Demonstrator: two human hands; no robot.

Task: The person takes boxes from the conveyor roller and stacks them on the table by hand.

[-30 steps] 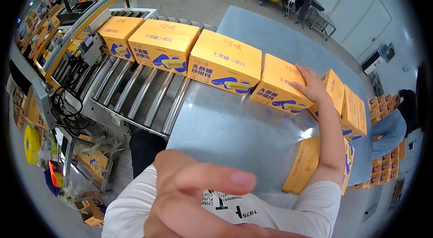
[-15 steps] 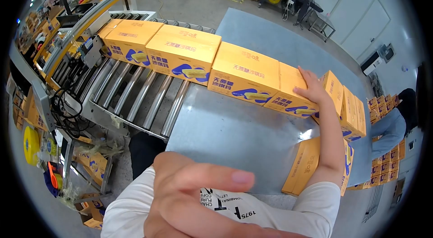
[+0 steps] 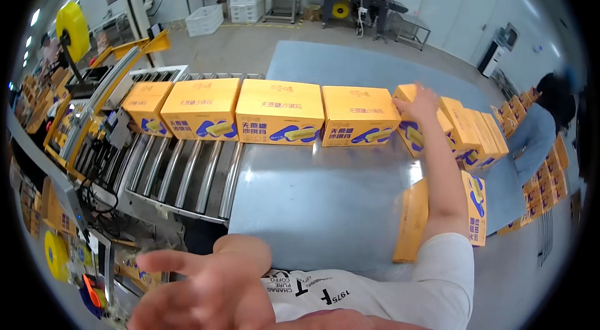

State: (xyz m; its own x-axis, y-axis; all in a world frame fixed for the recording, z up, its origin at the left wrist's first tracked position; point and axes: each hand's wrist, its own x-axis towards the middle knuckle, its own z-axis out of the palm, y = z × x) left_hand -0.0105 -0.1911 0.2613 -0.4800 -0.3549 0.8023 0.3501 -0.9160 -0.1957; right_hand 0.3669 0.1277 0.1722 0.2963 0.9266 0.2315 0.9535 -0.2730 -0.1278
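Observation:
A row of yellow cartons with blue print runs from the roller conveyor onto the metal table. My right hand reaches forward to a carton standing at an angle beyond the row's right end. Its thumb and fingers grip the carton's top edges. Left of it stands another carton, turned square to the row. My left hand is raised close to the camera, slightly blurred, with fingers apart and nothing in it.
Several more cartons lean together at right, and one carton lies near my right arm. A taping machine flanks the conveyor at left. Another person bends beside stacked cartons at right.
My view has lifted and shifted. The row appears farther left along the conveyor. My right hand has gone to an angled carton farther right; my left hand has moved left and opened out.

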